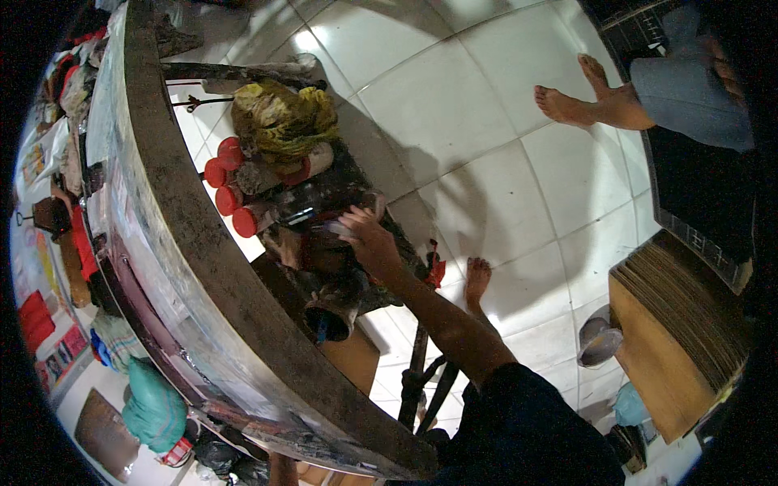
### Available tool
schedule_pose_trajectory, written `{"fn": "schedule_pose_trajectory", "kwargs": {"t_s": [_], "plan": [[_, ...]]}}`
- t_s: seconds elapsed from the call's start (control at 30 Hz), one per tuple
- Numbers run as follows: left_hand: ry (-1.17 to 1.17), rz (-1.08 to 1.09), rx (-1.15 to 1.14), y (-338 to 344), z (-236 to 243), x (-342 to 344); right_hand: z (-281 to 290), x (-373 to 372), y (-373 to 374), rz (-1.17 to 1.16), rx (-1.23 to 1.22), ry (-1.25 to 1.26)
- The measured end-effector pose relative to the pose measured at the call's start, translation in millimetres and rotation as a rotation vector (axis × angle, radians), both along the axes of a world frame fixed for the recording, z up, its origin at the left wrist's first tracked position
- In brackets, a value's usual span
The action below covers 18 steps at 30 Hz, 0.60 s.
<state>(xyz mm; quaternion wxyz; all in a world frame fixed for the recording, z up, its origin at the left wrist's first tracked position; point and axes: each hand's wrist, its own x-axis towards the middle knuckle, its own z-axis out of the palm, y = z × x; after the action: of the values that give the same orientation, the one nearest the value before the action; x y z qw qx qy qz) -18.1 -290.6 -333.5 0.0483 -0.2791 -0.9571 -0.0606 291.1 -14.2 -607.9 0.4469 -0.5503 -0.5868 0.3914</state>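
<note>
My right hand [371, 245] reaches down over a dark, cluttered low stand [356, 174] beside the table. Its fingers are bent together around a small pale thing [339, 230], too blurred to name. Close to the fingertips lies a clear glassy container [298, 212] catching the light. Several jars with red lids [245, 221] are grouped to the left, below a crumpled yellow plastic bag [284, 117]. Nearer me, a dark open-mouthed container [331, 320] lies tilted with something blue inside. My left hand is out of view; only a bit of skin shows at the lower edge.
A long table with a thick worn edge [174, 186] curves along the left, with cloths and a teal bundle [154, 405] beyond it. At right are a stack of brown sheets [681, 324], a metal bowl [598, 340] and another person's feet [566, 105] on white tiles.
</note>
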Motion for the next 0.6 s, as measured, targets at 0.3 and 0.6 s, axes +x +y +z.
{"fn": "schedule_pose_trajectory", "kwargs": {"t_s": [0.3, 0.6], "plan": [[0.011, -0.014, -0.024, -4.9, 8.0, -3.8, -70.6, -143.0, 75.3, 0.318, -0.288, -0.295], [-0.027, -0.004, -0.018, -34.5, 15.3, 13.9, -30.2, 112.1, -25.1, -0.021, -0.437, -0.3]]}}
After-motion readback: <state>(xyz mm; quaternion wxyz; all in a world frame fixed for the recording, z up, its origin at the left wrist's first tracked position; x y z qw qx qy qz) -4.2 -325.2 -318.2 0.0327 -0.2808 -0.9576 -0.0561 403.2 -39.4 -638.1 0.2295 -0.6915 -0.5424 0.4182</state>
